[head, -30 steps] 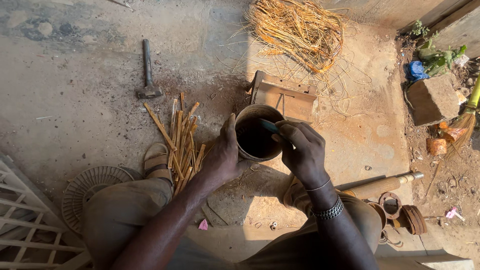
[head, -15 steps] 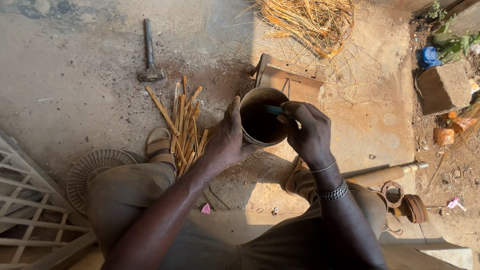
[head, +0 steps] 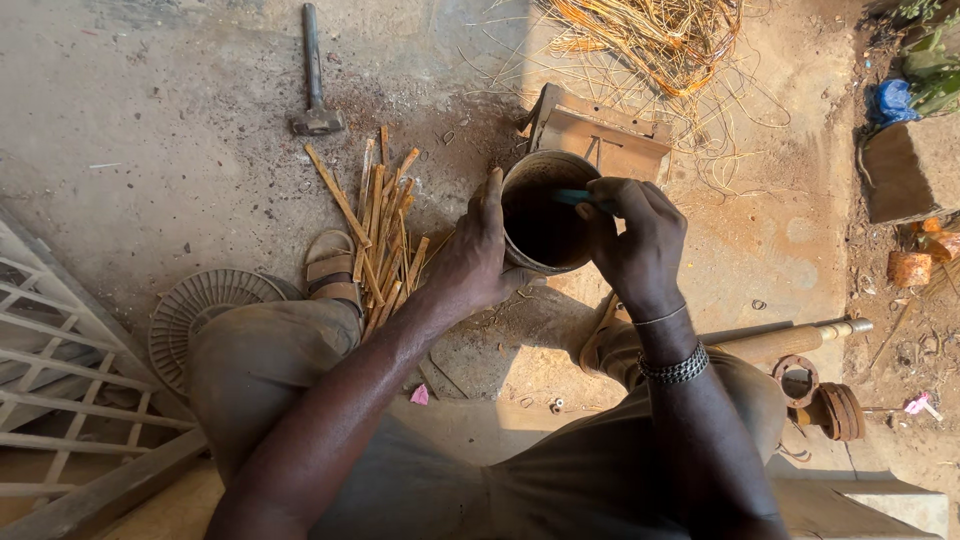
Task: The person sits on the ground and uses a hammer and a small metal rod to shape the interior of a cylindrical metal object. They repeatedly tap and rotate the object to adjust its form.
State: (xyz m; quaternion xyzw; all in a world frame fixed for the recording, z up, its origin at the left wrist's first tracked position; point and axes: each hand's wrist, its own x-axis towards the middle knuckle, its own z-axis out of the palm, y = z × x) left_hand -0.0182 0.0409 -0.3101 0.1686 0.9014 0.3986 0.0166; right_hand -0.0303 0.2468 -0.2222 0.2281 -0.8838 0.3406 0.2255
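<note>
Mid-frame, the left hand [head: 475, 255] has its fingers clamped round the dark tin can [head: 545, 215], rigid and probably heavy, best gripped by its wall; the right hand [head: 635, 235] pinches a blue-handled tool [head: 572, 197] inside.

Your arms are bare from the shoulders down, with no sleeves in view. Your left hand [head: 470, 255] wears nothing at all. On the wrist of your right hand [head: 635, 240] sit two pieces: a thin plain bangle [head: 660, 317] nearer the hand, and just behind it a broad bracelet [head: 675, 368] of dark metal links. Your trousers [head: 420, 470] are a dusty grey-brown cloth, creased at the knees. Beside the left knee, your foot wears a tan strapped sandal [head: 333, 272].
</note>
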